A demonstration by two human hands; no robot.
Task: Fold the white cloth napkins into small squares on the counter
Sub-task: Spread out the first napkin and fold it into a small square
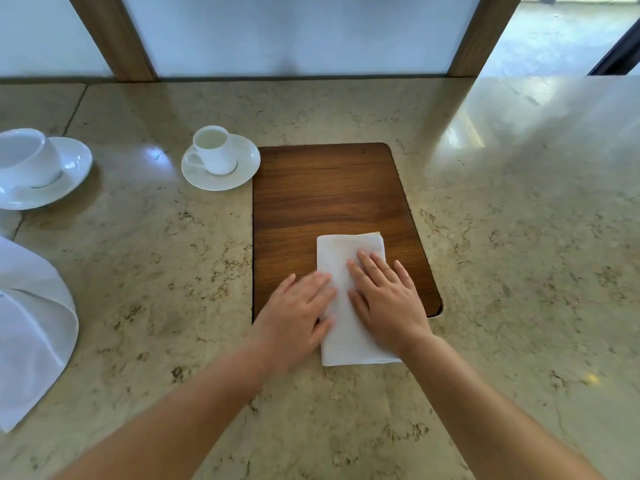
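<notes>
1. Napkin (346,327), white and folded into a narrow rectangle, lies flat under both hands; its far half sits on a dark wooden board (329,195) and its near end on the beige marble table (138,271).
2. Left hand (298,313) lies palm down on the napkin's left edge, fingers (318,282) straight and slightly spread, gripping nothing.
3. Right hand (388,299) lies palm down on the napkin's right side, fingers (367,268) straight and spread, the outer ones reaching past the cloth onto the board.
4. Between the 2 hands a strip of white cloth shows; beyond the fingertips the napkin's far edge runs across the board.
5. Well beyond the left fingers, just touching the board's far-left corner, stands a small white cup on a saucer (221,161).
6. Farther left is a larger cup and saucer (38,168).
7. Loose white cloth (31,327) lies well to the left of the left hand, at the picture's edge.
</notes>
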